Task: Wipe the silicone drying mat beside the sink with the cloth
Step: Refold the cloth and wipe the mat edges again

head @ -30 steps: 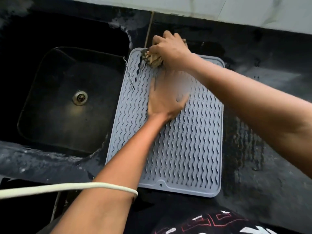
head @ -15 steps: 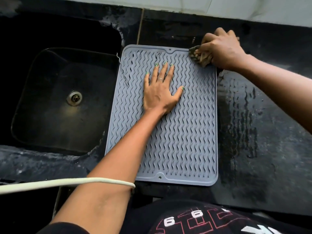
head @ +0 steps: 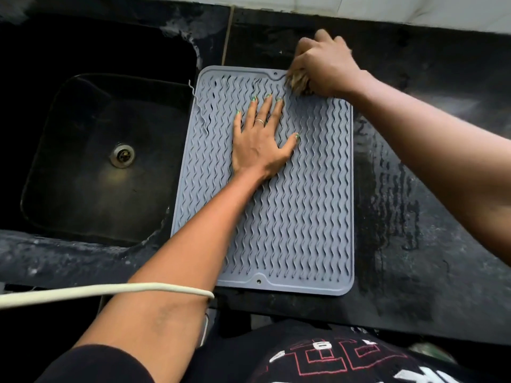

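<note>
- Left hand [head: 258, 146] lies flat, fingers spread, pinning the grey silicone drying mat [head: 301, 217], which sits just right of the sink [head: 91, 167] on the dark counter [head: 414, 217].
- Right hand [head: 325, 70] is fisted round the bunched cloth [head: 298, 84] at the mat's far edge.
- Best to stroke along the wavy ridges, pressing firmly.
- The cloth is mostly hidden and blurred; its wetness is unclear.

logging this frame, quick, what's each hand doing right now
Left hand: open, flat on the mat.
Right hand: closed on the cloth at the mat's far edge.
</note>
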`<state>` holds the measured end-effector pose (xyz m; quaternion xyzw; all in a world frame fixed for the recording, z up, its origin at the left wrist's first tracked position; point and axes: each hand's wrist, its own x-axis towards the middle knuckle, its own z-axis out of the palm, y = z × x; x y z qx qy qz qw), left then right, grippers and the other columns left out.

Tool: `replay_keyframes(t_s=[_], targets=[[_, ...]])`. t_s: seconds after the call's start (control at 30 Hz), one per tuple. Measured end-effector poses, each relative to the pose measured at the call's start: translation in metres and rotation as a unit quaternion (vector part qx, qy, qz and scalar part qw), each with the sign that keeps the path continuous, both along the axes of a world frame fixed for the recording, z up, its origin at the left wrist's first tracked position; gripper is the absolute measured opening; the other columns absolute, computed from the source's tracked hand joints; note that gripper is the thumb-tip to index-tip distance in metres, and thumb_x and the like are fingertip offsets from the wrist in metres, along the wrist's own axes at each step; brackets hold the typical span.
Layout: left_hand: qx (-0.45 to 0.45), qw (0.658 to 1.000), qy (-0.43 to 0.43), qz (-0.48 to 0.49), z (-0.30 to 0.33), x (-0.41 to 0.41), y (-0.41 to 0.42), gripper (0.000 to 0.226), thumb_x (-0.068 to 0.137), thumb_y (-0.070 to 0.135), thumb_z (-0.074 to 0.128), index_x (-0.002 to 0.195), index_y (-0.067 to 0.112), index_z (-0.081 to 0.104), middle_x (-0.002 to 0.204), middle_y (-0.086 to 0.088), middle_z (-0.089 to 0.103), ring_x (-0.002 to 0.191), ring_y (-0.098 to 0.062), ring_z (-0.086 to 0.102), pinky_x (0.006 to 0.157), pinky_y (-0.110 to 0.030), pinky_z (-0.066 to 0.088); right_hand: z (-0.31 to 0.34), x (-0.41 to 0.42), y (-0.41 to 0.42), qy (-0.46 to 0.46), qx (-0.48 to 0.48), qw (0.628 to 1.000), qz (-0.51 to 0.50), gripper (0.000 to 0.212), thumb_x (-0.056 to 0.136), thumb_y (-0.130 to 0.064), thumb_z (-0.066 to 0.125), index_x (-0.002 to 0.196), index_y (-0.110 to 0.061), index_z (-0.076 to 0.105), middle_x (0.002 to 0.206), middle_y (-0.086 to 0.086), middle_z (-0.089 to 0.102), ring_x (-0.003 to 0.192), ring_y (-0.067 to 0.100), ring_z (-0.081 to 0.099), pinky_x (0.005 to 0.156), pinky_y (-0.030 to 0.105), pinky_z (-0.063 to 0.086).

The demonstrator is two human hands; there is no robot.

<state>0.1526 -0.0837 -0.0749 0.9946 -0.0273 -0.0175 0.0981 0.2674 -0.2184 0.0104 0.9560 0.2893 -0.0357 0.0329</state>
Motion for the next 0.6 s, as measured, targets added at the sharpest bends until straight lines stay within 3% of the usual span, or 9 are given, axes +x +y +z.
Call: replay_keyframes(t_s=[0.3, 0.43, 0.5, 0.6], targets=[[0.008, 1.0, 0.003, 0.0, 0.001, -0.001, 0.0, 0.075, 0.09, 0.067, 0.026, 0.153, 0.029, 0.009, 0.162, 0.004, 0.008, 0.149, -0.02, 0.008, 0.121, -0.046, 0.005, 0.007, -0.016, -0.078, -0.025, -0.037, 0.997, -0.07, 0.034, 0.082, 0.0, 0.061, 0.115, -0.008, 0.061, 0.113, 0.022, 0.055, 0.107, 0.043, 0.044, 0.089, 0.059, 0.036], [0.016, 1.0, 0.009, -0.003, 0.001, -0.003, -0.002, 0.074, 0.091, 0.065, 0.026, 0.153, 0.028, 0.01, 0.162, 0.002, 0.008, 0.149, -0.021, 0.008, 0.12, -0.048, 0.003, 0.026, -0.01, -0.084, 0.054, -0.032, 0.989, -0.134, 0.038, 0.064, 0.003, 0.075, 0.1, -0.005, 0.067, 0.093, 0.026, 0.063, 0.08, 0.036, 0.058, 0.072, 0.049, 0.051], [0.047, 0.999, -0.008, -0.025, 0.005, 0.0, -0.002, 0.071, 0.093, 0.059, 0.026, 0.153, 0.025, 0.009, 0.162, 0.0, 0.006, 0.149, -0.022, 0.008, 0.118, -0.05, -0.002, 0.026, -0.008, -0.084, 0.086, 0.013, 0.975, -0.205, 0.028, 0.078, 0.001, 0.062, 0.106, 0.002, 0.062, 0.091, 0.025, 0.06, 0.077, 0.032, 0.054, 0.069, 0.044, 0.046], [0.095, 0.983, -0.021, -0.158, 0.014, 0.0, -0.014, 0.063, 0.097, 0.041, 0.027, 0.154, 0.024, 0.008, 0.162, 0.001, 0.006, 0.15, -0.019, 0.007, 0.119, -0.046, -0.002, 0.011, -0.01, -0.079, 0.066, 0.082, 0.955, -0.276, 0.028, 0.09, -0.005, 0.042, 0.113, 0.005, 0.054, 0.097, 0.026, 0.053, 0.096, 0.04, 0.057, 0.075, 0.043, 0.041]])
